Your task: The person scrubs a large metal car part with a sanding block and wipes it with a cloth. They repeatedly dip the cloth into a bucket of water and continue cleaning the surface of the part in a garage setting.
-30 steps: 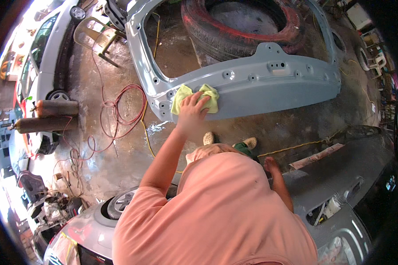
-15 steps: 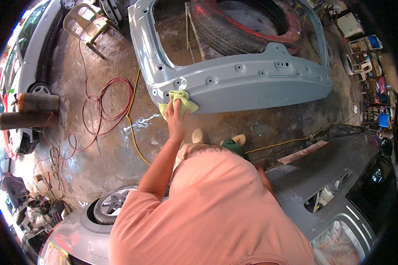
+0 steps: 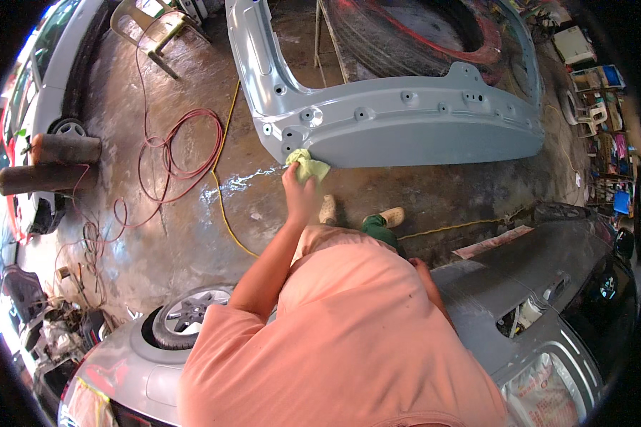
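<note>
My left hand (image 3: 299, 193) is closed on a yellow-green cloth (image 3: 312, 168). The cloth lies against the near left edge of a grey car tailgate panel (image 3: 420, 139), which has a large window opening and several holes along its raised band. My left arm reaches up to it from beside my body. On the other side, my right hand (image 3: 418, 265) hangs low by my waist, near a dark grey car body. Most of it is hidden behind my shirt, so its fingers cannot be made out.
A red hose (image 3: 167, 146) lies coiled on the floor, with a yellow cord (image 3: 219, 181) beside it. Behind the panel lies a big tyre (image 3: 377, 43). Gas cylinders (image 3: 46, 179) and a plastic chair (image 3: 153, 32) are at left; a silver car (image 3: 139, 377) stands close behind me.
My left hand has drawn the cloth slightly toward me, down to the panel's near edge. The whole view has shifted a little, with the panel now higher and further right.
</note>
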Available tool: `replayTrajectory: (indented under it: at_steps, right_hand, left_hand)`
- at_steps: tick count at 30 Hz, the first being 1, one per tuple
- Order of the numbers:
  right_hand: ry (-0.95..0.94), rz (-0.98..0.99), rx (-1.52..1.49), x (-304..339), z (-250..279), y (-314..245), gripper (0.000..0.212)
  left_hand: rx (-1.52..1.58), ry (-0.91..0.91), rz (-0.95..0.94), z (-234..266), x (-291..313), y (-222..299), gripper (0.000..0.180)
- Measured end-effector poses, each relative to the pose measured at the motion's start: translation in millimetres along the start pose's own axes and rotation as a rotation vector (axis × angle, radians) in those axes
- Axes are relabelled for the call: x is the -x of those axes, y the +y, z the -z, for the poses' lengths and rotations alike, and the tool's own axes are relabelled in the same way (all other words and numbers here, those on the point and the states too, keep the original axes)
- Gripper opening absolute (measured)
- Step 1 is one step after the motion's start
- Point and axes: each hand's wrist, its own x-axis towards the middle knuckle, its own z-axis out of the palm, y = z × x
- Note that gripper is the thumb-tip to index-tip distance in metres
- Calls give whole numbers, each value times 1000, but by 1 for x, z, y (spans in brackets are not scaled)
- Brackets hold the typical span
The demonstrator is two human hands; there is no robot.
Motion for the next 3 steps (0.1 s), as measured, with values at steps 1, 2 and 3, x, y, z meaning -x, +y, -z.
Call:
replayTrajectory:
  at_steps: [1,2,3]
  right_hand:
    - [-39,-27,-11,-2,5,-28,28]
    - [-63,-68,-38,4,7,-43,28]
    - [-63,-74,-24,9,13,-50,28]
  left_hand:
    - [155,-24,122,9,2,-5,60]
    - [309,-73,234,19,5,7,60]
    - [489,-112,374,28,7,7,60]
